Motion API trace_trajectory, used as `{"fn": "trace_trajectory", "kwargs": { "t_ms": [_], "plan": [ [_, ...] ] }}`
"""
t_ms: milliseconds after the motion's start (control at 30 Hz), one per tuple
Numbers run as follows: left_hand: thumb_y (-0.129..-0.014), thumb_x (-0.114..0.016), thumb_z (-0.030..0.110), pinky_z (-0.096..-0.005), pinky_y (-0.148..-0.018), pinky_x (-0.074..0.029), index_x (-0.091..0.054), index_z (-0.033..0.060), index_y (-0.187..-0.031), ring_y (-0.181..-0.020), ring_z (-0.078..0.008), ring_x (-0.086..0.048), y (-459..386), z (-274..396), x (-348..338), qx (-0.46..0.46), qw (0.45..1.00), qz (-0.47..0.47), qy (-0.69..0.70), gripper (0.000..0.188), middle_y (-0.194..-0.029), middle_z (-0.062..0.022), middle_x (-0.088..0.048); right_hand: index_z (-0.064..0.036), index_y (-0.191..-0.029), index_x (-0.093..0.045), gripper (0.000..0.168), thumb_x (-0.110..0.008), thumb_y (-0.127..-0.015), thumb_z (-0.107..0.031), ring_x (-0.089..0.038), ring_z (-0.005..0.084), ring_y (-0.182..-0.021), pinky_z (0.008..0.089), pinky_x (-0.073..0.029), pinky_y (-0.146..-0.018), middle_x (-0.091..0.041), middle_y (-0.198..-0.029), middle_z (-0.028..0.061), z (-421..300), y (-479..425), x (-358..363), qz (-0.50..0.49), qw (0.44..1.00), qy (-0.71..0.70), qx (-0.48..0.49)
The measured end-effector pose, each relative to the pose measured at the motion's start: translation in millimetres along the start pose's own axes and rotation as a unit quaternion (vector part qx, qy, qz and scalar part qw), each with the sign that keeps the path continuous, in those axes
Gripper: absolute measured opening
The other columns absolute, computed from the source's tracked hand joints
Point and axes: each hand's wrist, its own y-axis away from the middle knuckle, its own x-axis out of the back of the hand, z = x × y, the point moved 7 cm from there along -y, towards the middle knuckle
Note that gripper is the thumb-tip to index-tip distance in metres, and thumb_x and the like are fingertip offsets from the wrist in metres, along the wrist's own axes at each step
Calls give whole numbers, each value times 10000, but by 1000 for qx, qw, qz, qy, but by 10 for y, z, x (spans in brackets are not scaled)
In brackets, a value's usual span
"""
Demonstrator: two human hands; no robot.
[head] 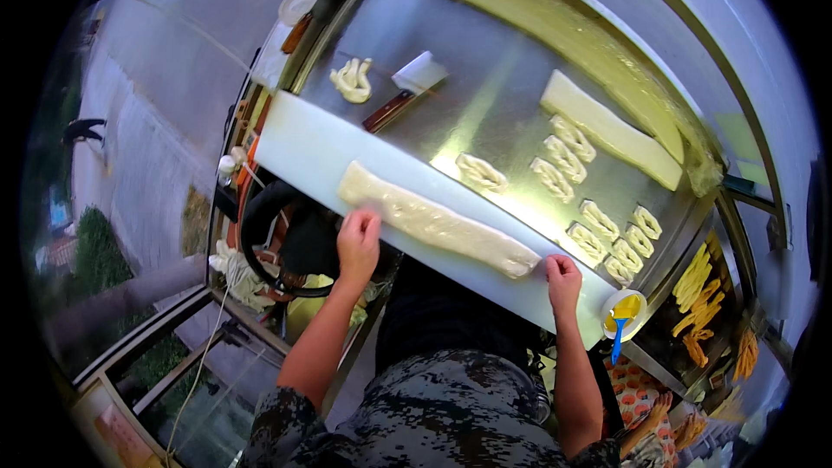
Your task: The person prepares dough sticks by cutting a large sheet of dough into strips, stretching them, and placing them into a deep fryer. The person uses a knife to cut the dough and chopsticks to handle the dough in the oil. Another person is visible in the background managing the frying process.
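A long flat strip of dough (442, 221) lies aslant on a white cutting board (292, 136) in front of me. My left hand (359, 244) is at its near edge, toward the left end, with fingers curled and blurred at the tips; whether they grip the dough is unclear. At the strip's right end, my right hand (563, 283) pinches the drawn-out corner between thumb and fingers. Beyond the board, a cleaver (406, 88) with a wooden handle rests on the metal worktop (481, 84), beside a small twisted dough piece (353, 80).
Several shaped dough pieces (481, 172) lie at the worktop's right. Behind them are a second dough strip (608, 130) and a long covered dough slab (533, 32). A white bowl (640, 318) holds yellow liquid and a blue brush (619, 338). Fried dough sticks (699, 312) and another person's hand (660, 406) are at right.
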Motion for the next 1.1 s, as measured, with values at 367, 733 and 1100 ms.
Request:
{"fn": "trace_trajectory", "kwargs": {
  "t_ms": [367,733,1100],
  "plan": [
    [-868,-571,19,-273,-674,-466,-600,-8,-1056,-723,-121,-545,-142,525,-373,27,979,-162,124,192,-877,-67,-619,51,-1045,-626,269,-615,-919,-186,-580,124,-845,266,-473,-764,-653,-941,68,-650,-1151,1153,257,958,-122,49],
    [-786,-675,403,-382,-840,-492,-599,-71,-1138,-958,-331,-651,-2190,1718,-2851,1,972,-235,0,595,-1056,-229,-660,47,-1002,-671,552,-637,-823,-474,-624,343,-956,412,-457,-851,-654,-1057,224,-344,-2825,2499,350,923,116,-111],
    [-752,-774,320,-351,-586,-478,-592,7,-805,-667,-186,-602,-2006,2025,-3364,151,910,-262,283,367,-743,-69,-632,-87,-990,-638,605,-648,-768,-650,-615,155,-775,405,-487,-651,-655,-871,67,-492,-2932,2242,135,934,-294,-149]
  ]
}}
